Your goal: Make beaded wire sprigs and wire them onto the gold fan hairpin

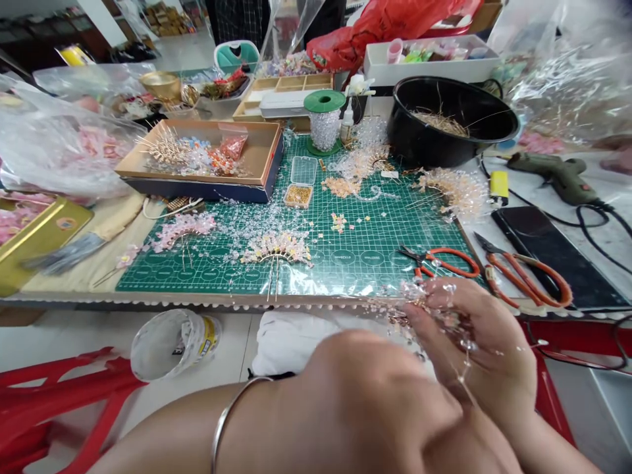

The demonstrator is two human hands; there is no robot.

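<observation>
My right hand [478, 342] is closed around a beaded hair ornament [419, 296] of clear beads and copper-coloured wire, over the table's front edge. My left hand [380, 395], on the arm with a silver bangle, crosses in front, curled and blurred. A thin clear-beaded strand [465, 365] runs from the ornament to its fingers, whose tips are hidden. On the green cutting mat [340, 253] lie a finished-looking flowered hairpin [275, 250] with two prongs and a pink one [182, 230]. Orange-handled pliers [444, 258] lie just beyond my right hand.
Orange-handled scissors [528, 270], a black phone [553, 250] and a glue gun [553, 174] lie at right. Behind stand a black basin [449, 155], a bead spool [324, 125] and an open box [197, 187]. Below are a white bucket [168, 345] and a red stool [99, 395].
</observation>
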